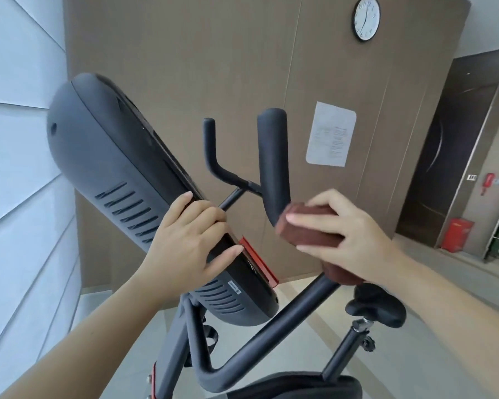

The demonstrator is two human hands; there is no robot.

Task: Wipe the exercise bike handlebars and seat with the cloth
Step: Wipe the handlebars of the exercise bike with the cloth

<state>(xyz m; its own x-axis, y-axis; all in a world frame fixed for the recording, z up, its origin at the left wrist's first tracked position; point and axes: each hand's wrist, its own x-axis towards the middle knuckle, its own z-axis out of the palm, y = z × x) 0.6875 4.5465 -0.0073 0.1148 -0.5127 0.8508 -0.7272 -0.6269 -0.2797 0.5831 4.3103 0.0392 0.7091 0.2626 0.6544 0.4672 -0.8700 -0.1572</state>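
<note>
wall notice (pixel 330 133) text illegible, seat (pixel 294 388) cropped

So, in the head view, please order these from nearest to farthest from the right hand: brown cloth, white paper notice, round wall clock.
1. Brown cloth: inside the right hand.
2. White paper notice: on the wall, above the hand.
3. Round wall clock: high on the wall, top of view.

The cloth (pixel 311 228) looks like rough reddish-brown fabric; the handlebars (pixel 272 165) matt black, foam-like; the console housing (pixel 104 156) smooth matt grey plastic.
</note>
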